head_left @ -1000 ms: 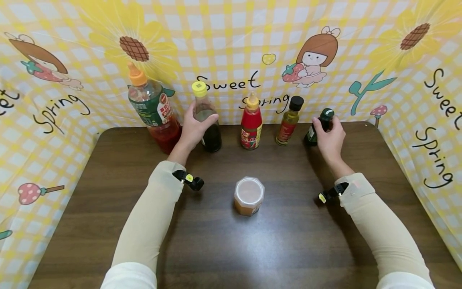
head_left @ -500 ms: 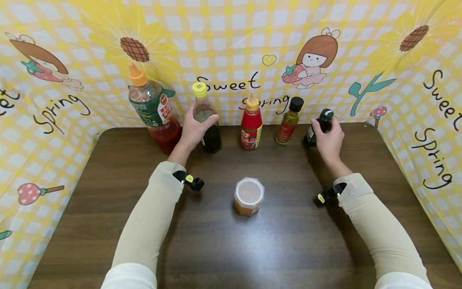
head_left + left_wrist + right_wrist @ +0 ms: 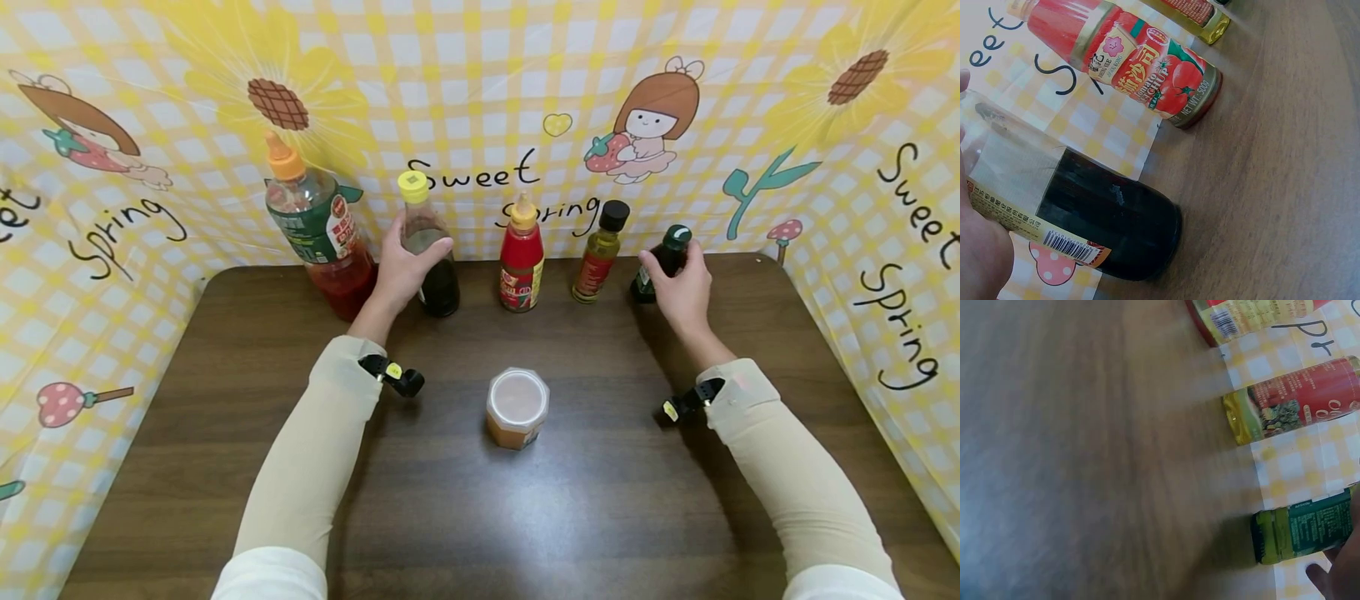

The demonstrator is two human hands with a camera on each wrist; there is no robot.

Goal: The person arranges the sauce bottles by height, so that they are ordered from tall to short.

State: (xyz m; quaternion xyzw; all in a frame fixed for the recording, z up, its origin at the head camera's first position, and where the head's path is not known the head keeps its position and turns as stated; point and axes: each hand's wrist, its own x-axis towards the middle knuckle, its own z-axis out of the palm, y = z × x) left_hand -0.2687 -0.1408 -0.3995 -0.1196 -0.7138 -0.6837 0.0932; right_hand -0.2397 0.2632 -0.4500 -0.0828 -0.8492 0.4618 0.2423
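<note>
My left hand (image 3: 401, 268) holds a clear bottle of dark sauce (image 3: 441, 287) with a yellow cap, thumb across its near side and fingers behind. In the left wrist view the sauce fills its lower half, below a barcode label. Over on the right, a small dark green bottle (image 3: 643, 287) stands upright, held round its upper part by my right hand (image 3: 686, 287). The right wrist view shows its square base (image 3: 1266, 537), with the thumb at its side. A red ketchup bottle (image 3: 521, 267) and an olive oil bottle (image 3: 597, 258) with a black cap stand between the hands.
A large red sauce bottle (image 3: 330, 242) with an orange nozzle stands left of my left hand. An octagonal jar (image 3: 517, 408) with a pale lid sits mid-table. A yellow checked cloth (image 3: 465, 83) hangs along the back and sides of the wooden table (image 3: 450, 517).
My right thumb has shifted slightly to the left at the green bottle. The left hand and the bottles stay in place.
</note>
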